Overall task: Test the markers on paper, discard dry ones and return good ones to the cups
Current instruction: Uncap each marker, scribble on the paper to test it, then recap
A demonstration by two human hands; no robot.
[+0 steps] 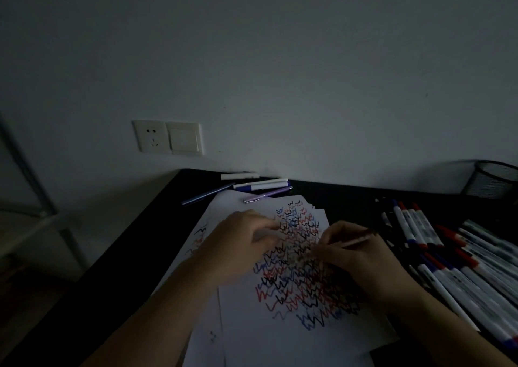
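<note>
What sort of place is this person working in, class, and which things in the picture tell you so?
Probably a desk in a dim home or office room: a dark table against a plain wall with a socket and switch, scribbled test paper, rows of markers, and a mesh pen cup.

In dim light, a paper point(294, 336) covered with red, blue and black zigzags lies mid-frame on a dark desk point(117, 257), with the left hand point(241, 246) resting on it, fingers loosely curled. The right hand point(356, 257) pinches a marker point(354, 242) with its tip down on the scribbles. Many markers point(454, 265) lie at the right edge below a mesh cup point(493, 181), a few pens point(260, 187) lie at the desk's far edge by the wall, and a socket point(152, 136) sits on the wall at centre left.
</note>
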